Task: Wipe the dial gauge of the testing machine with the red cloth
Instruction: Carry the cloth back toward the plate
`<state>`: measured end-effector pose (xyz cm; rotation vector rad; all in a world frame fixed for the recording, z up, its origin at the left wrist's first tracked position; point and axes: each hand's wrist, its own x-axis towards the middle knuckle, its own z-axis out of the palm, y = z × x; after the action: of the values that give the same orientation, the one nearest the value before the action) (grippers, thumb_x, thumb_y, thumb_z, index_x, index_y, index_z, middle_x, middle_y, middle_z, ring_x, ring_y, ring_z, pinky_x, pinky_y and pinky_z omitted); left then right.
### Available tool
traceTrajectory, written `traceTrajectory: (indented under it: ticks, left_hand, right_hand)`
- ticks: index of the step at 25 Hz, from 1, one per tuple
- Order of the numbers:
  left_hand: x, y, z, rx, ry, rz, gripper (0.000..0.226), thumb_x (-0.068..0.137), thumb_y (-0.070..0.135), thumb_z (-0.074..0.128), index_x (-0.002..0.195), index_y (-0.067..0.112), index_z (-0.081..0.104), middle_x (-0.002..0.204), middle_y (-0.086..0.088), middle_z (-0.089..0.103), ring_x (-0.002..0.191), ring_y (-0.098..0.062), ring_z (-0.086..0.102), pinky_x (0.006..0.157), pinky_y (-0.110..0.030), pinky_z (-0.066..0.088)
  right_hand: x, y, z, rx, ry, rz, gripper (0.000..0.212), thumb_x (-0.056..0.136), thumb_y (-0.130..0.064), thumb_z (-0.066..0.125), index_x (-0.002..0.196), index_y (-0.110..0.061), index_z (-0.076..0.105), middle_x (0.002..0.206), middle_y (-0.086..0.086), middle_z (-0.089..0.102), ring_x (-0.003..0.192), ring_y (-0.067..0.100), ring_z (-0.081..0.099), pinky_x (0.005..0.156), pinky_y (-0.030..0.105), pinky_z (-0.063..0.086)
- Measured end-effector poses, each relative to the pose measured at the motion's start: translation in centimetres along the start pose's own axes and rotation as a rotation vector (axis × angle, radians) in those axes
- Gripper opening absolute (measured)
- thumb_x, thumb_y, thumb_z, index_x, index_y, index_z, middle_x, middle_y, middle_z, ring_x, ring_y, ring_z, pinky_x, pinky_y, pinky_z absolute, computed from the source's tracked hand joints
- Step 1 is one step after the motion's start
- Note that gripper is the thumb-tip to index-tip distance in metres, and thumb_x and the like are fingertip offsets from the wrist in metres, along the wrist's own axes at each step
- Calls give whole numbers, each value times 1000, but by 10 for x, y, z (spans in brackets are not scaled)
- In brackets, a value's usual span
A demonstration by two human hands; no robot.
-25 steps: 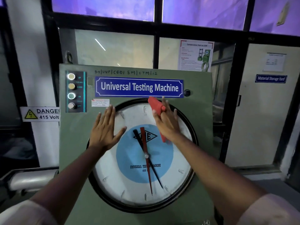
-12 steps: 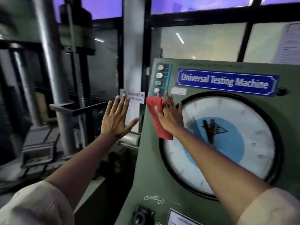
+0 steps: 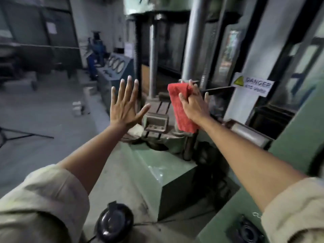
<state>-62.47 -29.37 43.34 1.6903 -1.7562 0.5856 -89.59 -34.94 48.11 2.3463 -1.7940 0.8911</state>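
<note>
My right hand [image 3: 193, 104] holds the red cloth [image 3: 180, 109] in mid-air; the cloth hangs down from my fingers in front of the machine's loading frame. My left hand [image 3: 125, 104] is raised beside it, flat and open with fingers spread, holding nothing. The dial gauge is out of view. Only the green edge of the control cabinet [image 3: 298, 137] shows at the right.
The testing machine's steel columns [image 3: 194, 41] and green base [image 3: 168, 165] stand straight ahead. A danger sign [image 3: 252, 84] is on a white pillar. A black handwheel [image 3: 114, 223] sits near the bottom. Further back left is a panel with round gauges [image 3: 116, 64] and open floor [image 3: 43, 111].
My view has swung left, away from the dial gauge to the loading frame. Both hands left the gauge face and now hover in the air, the right still holding the cloth.
</note>
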Motion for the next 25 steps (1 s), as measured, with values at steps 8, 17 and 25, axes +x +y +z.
traceTrajectory:
  ticks: [8, 17, 25]
  left_hand:
    - [-54, -147, 10, 76, -64, -153, 98, 100, 79, 25, 173, 20, 0, 182, -7, -6, 168, -28, -7, 135, -59, 1]
    - [-116, -234, 40, 136, -160, -265, 97, 100, 79, 24, 173, 21, -2, 182, -5, -7, 168, -26, -8, 135, -57, 0]
    - [-123, -266, 80, 128, -225, -295, 97, 100, 78, 28, 173, 21, 0, 182, -4, -8, 168, -25, -8, 135, -56, -2]
  right_hand:
    - [27, -134, 115, 50, -182, -157, 57, 111, -54, 30, 166, -37, 30, 179, -11, 7, 165, 14, 7, 131, 58, -5]
    - [15, -204, 230, 99, -382, -216, 58, 110, -59, 29, 164, -39, 33, 179, -13, 6, 164, 11, 5, 131, 57, -8]
    - [33, -215, 289, 155, -456, -232, 58, 110, -61, 28, 164, -41, 32, 179, -12, 3, 164, 12, 5, 130, 59, -6]
